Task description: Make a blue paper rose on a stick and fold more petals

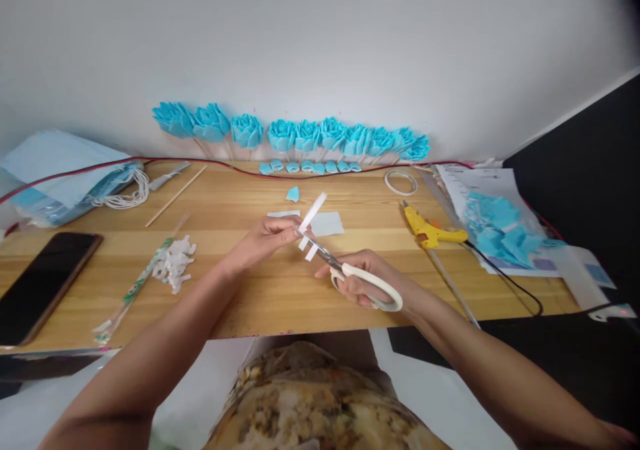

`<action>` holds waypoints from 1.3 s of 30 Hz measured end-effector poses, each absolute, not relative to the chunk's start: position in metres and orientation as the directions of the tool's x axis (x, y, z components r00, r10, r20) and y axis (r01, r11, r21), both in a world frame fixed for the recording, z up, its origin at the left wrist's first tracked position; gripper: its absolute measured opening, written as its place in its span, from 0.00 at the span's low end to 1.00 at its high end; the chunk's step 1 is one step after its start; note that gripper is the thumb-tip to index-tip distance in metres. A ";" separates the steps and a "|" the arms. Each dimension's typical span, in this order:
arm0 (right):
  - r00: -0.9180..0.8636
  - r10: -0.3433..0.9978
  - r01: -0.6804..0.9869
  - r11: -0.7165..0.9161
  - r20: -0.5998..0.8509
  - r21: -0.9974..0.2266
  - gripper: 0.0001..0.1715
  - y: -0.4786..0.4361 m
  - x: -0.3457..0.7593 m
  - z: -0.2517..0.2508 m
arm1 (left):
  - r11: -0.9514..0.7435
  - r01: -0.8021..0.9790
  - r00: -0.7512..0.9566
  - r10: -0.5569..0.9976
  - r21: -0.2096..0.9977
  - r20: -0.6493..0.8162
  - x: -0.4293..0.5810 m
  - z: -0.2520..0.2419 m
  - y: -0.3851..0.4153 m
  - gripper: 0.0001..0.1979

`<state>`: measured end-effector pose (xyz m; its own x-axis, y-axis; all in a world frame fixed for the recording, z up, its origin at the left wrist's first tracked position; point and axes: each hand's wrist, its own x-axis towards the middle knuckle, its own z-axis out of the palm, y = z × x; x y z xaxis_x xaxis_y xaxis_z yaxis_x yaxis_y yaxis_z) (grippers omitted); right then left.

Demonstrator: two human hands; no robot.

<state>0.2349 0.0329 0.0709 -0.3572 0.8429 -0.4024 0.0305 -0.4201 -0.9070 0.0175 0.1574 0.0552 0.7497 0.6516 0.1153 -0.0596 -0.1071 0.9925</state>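
Observation:
Over the middle of the wooden table (260, 303), my left hand (273, 240) pinches a narrow white strip (314, 211) that sticks up beyond the fingertips. My right hand (357, 277) grips white-handled scissors (369, 285), with its fingers through the loops. The scissor blades reach up to the strip beside my left fingertips, and small white pieces show by the blades. Behind the hands lie flat white pieces (327, 223), partly covered by my left hand. A small blue piece (293, 194) rests farther back.
Several blue fabric-like roses (247, 131) on sticks lean along the wall, with small blue rolled pieces (306, 167) before them. A yellow glue gun (431, 229) and tape roll (401, 182) lie right. White scraps (175, 262), a phone (47, 287) and a stick (176, 195) lie left.

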 end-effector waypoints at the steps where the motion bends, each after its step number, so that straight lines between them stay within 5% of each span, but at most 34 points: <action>1: -0.349 0.841 0.030 -0.430 -0.413 -0.902 0.29 0.033 0.234 0.071 | -0.109 -0.053 0.740 0.663 0.993 0.112 0.017 0.054 0.157 0.25; 8: -0.335 0.850 0.148 -0.378 -0.406 -0.914 0.31 0.035 0.235 0.072 | -0.087 -0.058 0.733 0.673 0.994 0.102 0.017 0.048 0.159 0.28; 16: -0.171 0.982 0.548 0.025 -0.083 -0.836 0.21 0.037 0.234 0.081 | -0.062 -0.033 0.690 0.721 0.998 0.068 0.020 0.051 0.159 0.25; 25: -0.410 0.859 0.101 -0.291 -0.307 -0.951 0.30 0.034 0.243 0.067 | -0.100 -0.050 0.667 0.737 0.994 0.108 0.021 0.051 0.157 0.22; 31: -0.529 0.828 0.052 -0.189 -0.187 -0.981 0.47 0.036 0.238 0.063 | -0.210 -0.003 0.722 0.676 0.978 0.147 0.019 0.060 0.154 0.22; 39: -0.576 0.805 0.010 -0.162 -0.138 -0.987 0.47 0.032 0.236 0.064 | -0.301 -0.007 0.743 0.637 0.954 0.206 0.022 0.062 0.152 0.28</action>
